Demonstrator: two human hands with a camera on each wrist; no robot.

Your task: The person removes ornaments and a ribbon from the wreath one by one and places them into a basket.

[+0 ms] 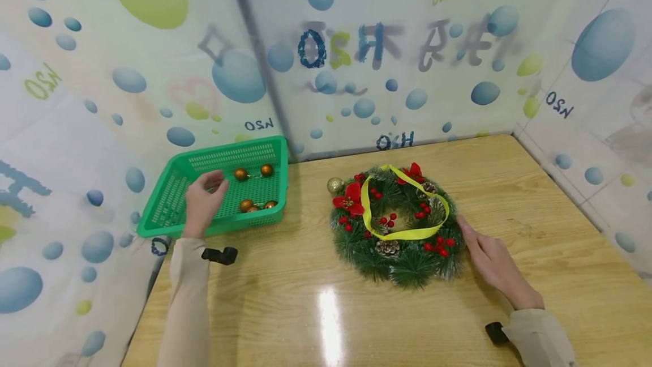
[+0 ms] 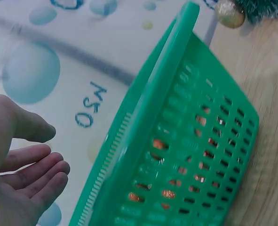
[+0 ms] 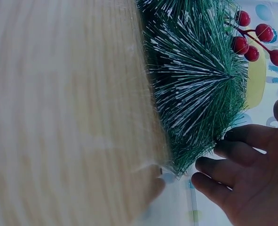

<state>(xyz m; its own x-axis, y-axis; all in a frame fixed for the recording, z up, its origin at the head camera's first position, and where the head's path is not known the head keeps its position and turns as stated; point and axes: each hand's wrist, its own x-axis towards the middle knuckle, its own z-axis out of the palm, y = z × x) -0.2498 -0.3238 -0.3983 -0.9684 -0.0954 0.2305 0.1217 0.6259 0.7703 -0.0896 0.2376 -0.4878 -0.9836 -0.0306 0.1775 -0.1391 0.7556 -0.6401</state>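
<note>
A green wreath lies on the table, dressed with red flowers, red berries, pine cones and a gold ball at its left. A yellow ribbon loops over it. At the wreath's right edge, my right hand touches the needles with extended fingers. My left hand hovers over the near side of a green plastic basket, its fingers relaxed and holding nothing. Inside the basket are several copper-coloured balls, some joined by pale strings.
The wooden table meets a patterned curtain wall along its back edge. Another wall runs along the right side. The basket's raised rim stands beside my left hand.
</note>
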